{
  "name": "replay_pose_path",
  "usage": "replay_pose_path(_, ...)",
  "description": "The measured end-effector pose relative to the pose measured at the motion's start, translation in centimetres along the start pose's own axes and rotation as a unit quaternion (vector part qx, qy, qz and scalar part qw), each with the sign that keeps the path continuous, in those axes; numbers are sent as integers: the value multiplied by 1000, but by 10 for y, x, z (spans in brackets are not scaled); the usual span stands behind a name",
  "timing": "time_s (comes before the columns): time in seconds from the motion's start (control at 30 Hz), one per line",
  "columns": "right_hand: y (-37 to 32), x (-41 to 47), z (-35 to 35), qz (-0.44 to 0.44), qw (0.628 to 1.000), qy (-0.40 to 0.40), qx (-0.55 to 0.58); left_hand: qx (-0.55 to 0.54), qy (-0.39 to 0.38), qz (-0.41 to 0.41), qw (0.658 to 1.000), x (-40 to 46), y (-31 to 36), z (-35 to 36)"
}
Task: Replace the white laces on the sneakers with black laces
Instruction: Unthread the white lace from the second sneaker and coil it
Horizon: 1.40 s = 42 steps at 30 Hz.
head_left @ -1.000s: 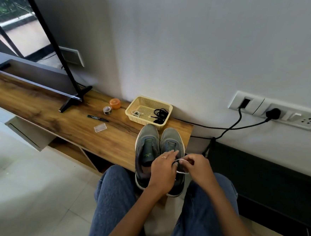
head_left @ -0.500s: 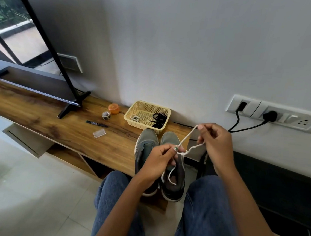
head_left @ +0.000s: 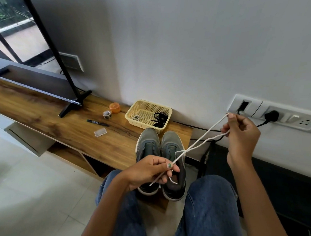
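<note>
The left hand (head_left: 148, 172) is pinching one end of the white lace (head_left: 195, 145) above the sneakers (head_left: 161, 160), and the right hand (head_left: 241, 135) is gripping its far part up near the wall. The sneakers are sitting on the counter (head_left: 58, 127), just in front of a yellow basket (head_left: 149, 106) holding black laces (head_left: 160, 118).

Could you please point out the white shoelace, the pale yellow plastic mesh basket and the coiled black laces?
White shoelace (head_left: 199, 142): head view, mid-span of the strand stretched between both hands.
Pale yellow plastic mesh basket (head_left: 146, 104): head view, its far wall.
Coiled black laces (head_left: 160, 116): head view, middle of the coil inside the basket.
</note>
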State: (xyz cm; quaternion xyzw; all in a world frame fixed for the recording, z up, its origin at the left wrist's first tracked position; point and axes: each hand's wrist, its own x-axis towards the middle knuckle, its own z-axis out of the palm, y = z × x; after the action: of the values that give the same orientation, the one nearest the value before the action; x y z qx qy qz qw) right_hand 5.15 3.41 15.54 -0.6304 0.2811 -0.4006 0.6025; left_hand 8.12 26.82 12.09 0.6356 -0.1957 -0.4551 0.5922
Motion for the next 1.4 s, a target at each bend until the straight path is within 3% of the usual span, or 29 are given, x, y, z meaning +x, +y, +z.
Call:
replay_pose_path(0.33,7,12,-4,12,999,49,20,15,-109,-45,993,-14,1,-7)
replay_pose_path(0.43,17,13,-1,8,998,52,-25,-59,-158,-10,986,-15,0,-6)
replay_pose_path(0.53,36,10,-4,1,987,-28,-157,-187,-167,57,966,-16,3,-7)
replay_pose_path(0.63,52,-3,-8,12,928,-216,-302,-345,-91,111,927,-14,16,-6)
replay_pose_path(0.73,57,-22,-5,33,820,-407,-401,-442,90,156,879,-4,30,-4)
replay_pose_path(0.8,59,-33,-2,52,751,-501,-426,-448,181,185,856,7,33,-5)
replay_pose_path(0.9,56,-45,-1,82,677,-595,-425,-362,279,208,865,21,29,-7)
replay_pose_path(1.03,26,-44,-3,105,622,-680,-375,-72,397,196,894,31,10,-13)
replay_pose_path(1.1,7,-38,-7,94,630,-690,-344,57,413,192,889,33,1,-15)
replay_pose_path(1.13,-2,-34,-10,90,654,-674,-331,102,407,184,889,32,-4,-16)
replay_pose_path(1.2,-16,-27,-15,83,738,-602,-294,159,375,160,899,31,-13,-16)
replay_pose_path(1.3,-28,-22,-16,64,851,-476,-212,161,274,125,940,30,-20,-13)
replay_pose_path(1.4,-27,-24,-6,35,887,-421,-188,122,170,93,973,27,-15,1)
